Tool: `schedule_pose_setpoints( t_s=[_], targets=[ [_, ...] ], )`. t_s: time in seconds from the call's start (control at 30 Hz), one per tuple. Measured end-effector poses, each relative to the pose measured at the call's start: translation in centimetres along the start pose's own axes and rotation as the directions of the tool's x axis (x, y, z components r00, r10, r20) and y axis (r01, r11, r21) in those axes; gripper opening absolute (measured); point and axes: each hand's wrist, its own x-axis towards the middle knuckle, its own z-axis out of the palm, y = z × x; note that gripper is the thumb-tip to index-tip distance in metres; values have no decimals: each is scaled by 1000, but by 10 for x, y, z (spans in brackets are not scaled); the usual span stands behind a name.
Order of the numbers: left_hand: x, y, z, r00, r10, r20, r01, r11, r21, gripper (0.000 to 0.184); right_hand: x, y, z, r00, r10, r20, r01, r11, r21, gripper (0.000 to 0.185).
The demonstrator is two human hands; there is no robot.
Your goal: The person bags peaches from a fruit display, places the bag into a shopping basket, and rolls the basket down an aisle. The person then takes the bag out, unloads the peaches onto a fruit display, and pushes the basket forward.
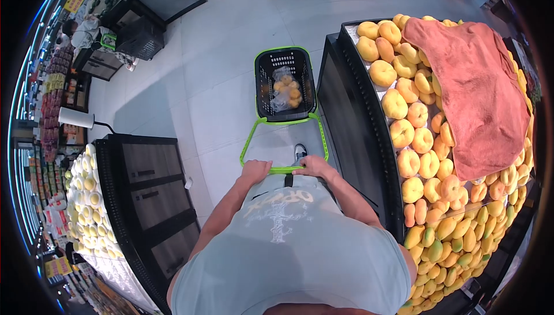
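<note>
Both my hands are wrapped round the green handle (281, 170) of a shopping basket. My left hand (257, 170) grips its left end and my right hand (312, 167) its right part, close in front of my shirt. Ahead of me on the floor stands the black shopping basket (264, 98) with a green rim. Inside it lies a clear plastic bag of yellow-orange round fruit (287, 90). Part of one shoe (300, 152) shows below the handle.
To my right is a stand of flat peaches (395, 104), partly under a red cloth (482, 93), with mangoes (450, 234) nearer me. On my left, pale fruit (90, 205) tops a dark cabinet (151, 194). Farther left a person (88, 32) is near a dark crate (138, 38).
</note>
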Motion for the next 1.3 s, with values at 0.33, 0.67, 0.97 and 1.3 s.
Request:
schedule_pose_setpoints(
  t_s=[0.33, 0.67, 0.97, 1.3],
  targets=[
    [71, 5, -42, 994, 39, -104, -45, 997, -62, 49, 26, 56, -81, 999, 5, 43, -14, 979, 204, 49],
    [49, -37, -53, 986, 51, -162, -62, 996, -62, 50, 40, 6, -67, 977, 129, 170, -151, 981, 119, 63],
    [61, -102, -83, 959, 225, -174, -241, 968, -76, 48, 78, -40, -35, 951, 259, 170, -288, 941, 176, 60],
    [95, -219, -127, 908, 358, -217, -368, 930, -6, 43, 147, -109, -14, 959, 256, 121, -281, 911, 302, 51]
  ],
)
